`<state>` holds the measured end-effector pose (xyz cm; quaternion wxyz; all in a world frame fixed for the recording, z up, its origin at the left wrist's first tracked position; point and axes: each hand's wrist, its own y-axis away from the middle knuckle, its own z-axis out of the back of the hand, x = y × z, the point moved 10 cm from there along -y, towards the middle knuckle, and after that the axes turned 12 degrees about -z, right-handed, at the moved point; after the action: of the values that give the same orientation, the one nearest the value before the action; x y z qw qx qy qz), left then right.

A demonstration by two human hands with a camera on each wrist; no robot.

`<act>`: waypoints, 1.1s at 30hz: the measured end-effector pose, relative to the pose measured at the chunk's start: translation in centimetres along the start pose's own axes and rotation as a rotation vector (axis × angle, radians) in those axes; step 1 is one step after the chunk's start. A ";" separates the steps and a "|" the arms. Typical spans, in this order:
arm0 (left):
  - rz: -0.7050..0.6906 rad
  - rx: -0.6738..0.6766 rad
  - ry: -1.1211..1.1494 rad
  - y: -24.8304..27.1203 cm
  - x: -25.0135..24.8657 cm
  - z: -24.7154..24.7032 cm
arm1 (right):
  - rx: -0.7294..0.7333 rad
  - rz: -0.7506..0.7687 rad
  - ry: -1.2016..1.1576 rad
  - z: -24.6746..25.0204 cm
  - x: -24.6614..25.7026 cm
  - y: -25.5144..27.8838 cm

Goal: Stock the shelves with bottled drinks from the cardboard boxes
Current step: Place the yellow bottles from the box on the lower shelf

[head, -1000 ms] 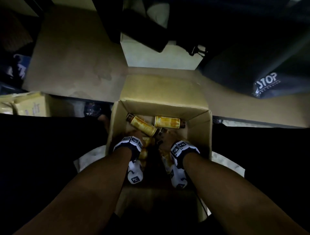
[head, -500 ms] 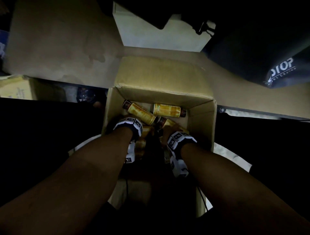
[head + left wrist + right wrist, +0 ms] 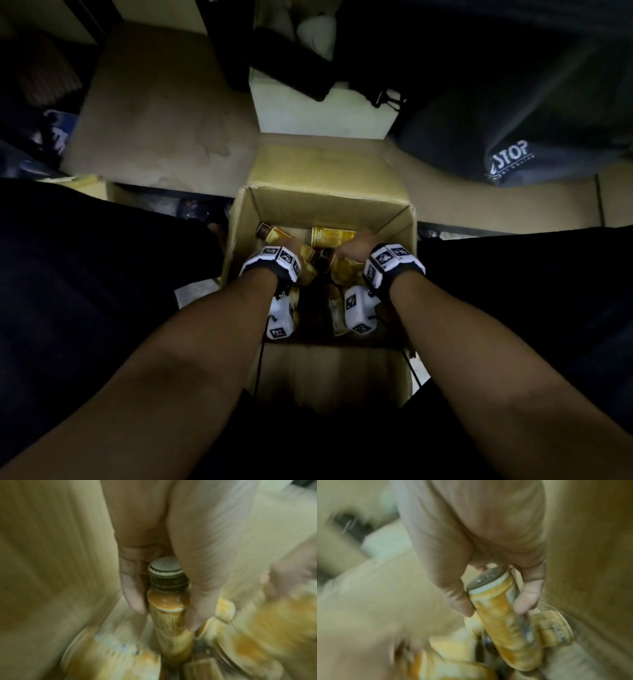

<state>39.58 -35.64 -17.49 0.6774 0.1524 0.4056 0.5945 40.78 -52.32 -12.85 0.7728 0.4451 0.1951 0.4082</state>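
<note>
Inside cardboard box point(image 3: 346, 205), left hand point(image 3: 145, 547) grips capped bottle point(image 3: 169, 601), right hand point(image 3: 471, 540) grips amber bottle point(image 3: 503, 622), labels blurred

Both your hands reach down into the open cardboard box point(image 3: 346, 209). Your left hand point(image 3: 291, 248) sits over an amber bottle point(image 3: 270, 234) whose dark cap pokes out beyond it. Your right hand point(image 3: 356, 245) covers the end of another bottle point(image 3: 325, 236) lying crosswise just past your knuckles. A third bottle point(image 3: 337, 310) lies between your wrists.

Right hand point(image 3: 354, 247) now farther up the box point(image 3: 329, 205), over the far bottle point(image 3: 325, 236).
</note>
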 end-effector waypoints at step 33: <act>-0.655 -0.583 1.025 17.1 -13.2 21.2 | -0.018 0.801 -0.850 13.2 3.4 19.5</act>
<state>43.89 -37.83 12.43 0.5580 -0.4690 0.5239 0.4406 42.63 -51.33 10.85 0.5726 0.6022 -0.3191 0.4557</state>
